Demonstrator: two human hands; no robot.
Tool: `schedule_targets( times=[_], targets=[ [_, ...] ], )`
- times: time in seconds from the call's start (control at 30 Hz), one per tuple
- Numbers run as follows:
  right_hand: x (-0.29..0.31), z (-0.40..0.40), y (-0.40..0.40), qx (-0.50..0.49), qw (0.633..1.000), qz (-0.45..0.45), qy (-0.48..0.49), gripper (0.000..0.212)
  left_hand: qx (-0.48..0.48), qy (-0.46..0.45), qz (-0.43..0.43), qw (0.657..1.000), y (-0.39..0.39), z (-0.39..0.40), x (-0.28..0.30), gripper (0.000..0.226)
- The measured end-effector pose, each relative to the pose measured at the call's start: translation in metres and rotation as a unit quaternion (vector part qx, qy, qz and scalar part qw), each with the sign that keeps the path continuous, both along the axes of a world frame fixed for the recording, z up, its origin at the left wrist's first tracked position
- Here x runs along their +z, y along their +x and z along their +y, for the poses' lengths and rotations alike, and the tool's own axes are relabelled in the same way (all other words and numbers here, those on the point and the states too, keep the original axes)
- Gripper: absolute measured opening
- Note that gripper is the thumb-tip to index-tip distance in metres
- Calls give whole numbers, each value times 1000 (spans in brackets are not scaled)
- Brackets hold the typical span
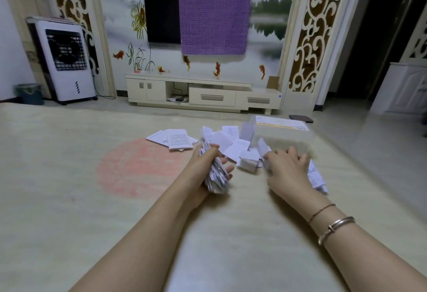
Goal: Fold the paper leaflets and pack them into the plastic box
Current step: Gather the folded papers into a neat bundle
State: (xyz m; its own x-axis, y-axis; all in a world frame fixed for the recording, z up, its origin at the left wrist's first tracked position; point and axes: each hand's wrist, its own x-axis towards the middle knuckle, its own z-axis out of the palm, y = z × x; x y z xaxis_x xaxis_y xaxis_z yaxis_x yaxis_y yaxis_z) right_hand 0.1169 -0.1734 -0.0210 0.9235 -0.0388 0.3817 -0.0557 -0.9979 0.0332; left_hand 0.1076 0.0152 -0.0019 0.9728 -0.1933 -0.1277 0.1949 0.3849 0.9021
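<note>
Now 2 hands: left hand (pixel 209 164) grips 1 leaflet bundle (pixel 216 176).

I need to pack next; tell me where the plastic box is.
In the head view the clear plastic box sits on the rug, right of centre, just beyond the right hand and behind the loose leaflets.

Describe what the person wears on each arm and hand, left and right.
Both forearms are bare, with no sleeves in view. The left hand and its wrist carry nothing: no ring, watch or band shows. The right hand shows no ring either, but its wrist bears a thin brown cord bracelet and, further up the arm, a metallic rose-gold bangle of two slim bands.
</note>
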Motion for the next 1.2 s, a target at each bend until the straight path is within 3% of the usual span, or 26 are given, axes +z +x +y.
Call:
schedule_targets(
  times=[0.13, 0.27, 0.4, 0.57, 0.63, 0.7, 0.8, 0.93, 1.07, 1.13, 1.2],
  targets=[
    [10, 1, 0, 23, 993, -106, 52, 38, -8, -9, 4, 1000, 1, 4, -1, 34],
    [20, 11, -17, 131, 939, -232, 216, 18, -23, 3, 6, 1000, -3, 5, 0, 34],
    [28, 32, -34, 241, 859, -136, 431, 10, -56, -16, -7, 998, -7, 4, 0, 41],
    [33, 43, -39, 298, 707, -42, 639, 10, -58, -38, -30, 997, -10, 10, 2, 39],
    [31, 47, -35, 288, 691, -28, 662, 8, -75, -58, -36, 995, -10, 11, 3, 29],
    [25, 50, -26, 269, 725, -25, 633, 6, -101, -72, -45, 991, -11, 12, 6, 24],
    [17, 54, -12, 226, 804, -41, 548, 9, -144, -52, -61, 986, -10, 10, 4, 40],
    [21, 45, -3, 197, 850, -66, 484, 30, -99, -64, -49, 992, -1, 13, -1, 27],
    [10, 20, 3, 126, 962, 27, 239, 29, -47, -61, -25, 997, 7, 21, 0, 34],
    [0, 14, 6, 125, 984, -18, 128, 16, -29, -53, -14, 998, 11, 24, -1, 33],
    [-4, 11, 4, 111, 985, -87, 97, 10, -11, -42, -4, 999, 12, 24, -3, 25]
  ],
)
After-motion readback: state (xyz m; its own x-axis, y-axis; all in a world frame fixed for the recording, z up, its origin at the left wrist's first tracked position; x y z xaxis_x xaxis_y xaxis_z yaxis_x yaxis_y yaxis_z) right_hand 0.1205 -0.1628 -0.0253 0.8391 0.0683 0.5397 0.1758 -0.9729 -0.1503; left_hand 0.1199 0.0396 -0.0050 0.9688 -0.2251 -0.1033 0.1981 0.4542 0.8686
